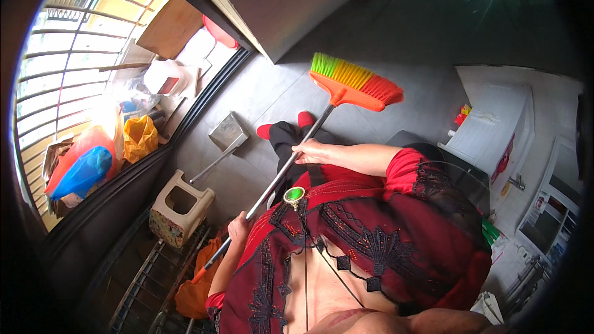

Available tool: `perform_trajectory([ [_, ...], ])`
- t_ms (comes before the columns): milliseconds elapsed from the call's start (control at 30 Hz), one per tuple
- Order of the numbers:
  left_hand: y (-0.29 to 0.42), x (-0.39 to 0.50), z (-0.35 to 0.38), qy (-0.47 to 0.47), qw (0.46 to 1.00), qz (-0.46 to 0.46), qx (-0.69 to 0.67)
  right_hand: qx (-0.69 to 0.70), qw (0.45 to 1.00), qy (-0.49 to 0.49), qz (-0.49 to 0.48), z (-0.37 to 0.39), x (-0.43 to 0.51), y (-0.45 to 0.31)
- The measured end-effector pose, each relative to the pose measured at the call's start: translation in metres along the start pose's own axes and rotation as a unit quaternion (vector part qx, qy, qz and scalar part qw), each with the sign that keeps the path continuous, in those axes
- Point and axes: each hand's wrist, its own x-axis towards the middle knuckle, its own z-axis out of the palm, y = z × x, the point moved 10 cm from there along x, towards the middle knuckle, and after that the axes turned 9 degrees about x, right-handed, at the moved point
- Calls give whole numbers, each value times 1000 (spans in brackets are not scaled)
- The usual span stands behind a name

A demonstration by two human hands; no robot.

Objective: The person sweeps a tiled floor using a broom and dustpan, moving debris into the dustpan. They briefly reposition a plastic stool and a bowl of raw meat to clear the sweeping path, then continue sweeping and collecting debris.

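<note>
A broom with an orange plastic head and green, yellow and red bristles crosses the view diagonally. My right hand grips its grey metal handle around the middle, in front of my waist. Lower down, near the handle's orange end, my left hand is closed around it. The bristles point away from me, beyond my red shoes; whether they touch the floor cannot be told. On the grey tiles to the left of my feet lies a long-handled dustpan, its handle reaching towards a beige plastic stool.
A dark sliding-door track runs along the left, with bags, a white plastic container and window bars beyond. A metal rack stands at lower left. A door edge juts in ahead; white cabinets stand right.
</note>
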Motion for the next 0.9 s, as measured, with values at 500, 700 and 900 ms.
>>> perform_trajectory([
  [500,239,75,-81,103,926,359,58,121,889,365,-248,-134,1,-92],
  [700,188,41,-138,-153,948,210,186,264,858,333,-290,-239,3,-150],
  [900,284,81,-139,-32,946,281,161,302,851,282,-324,-257,-7,-165],
])
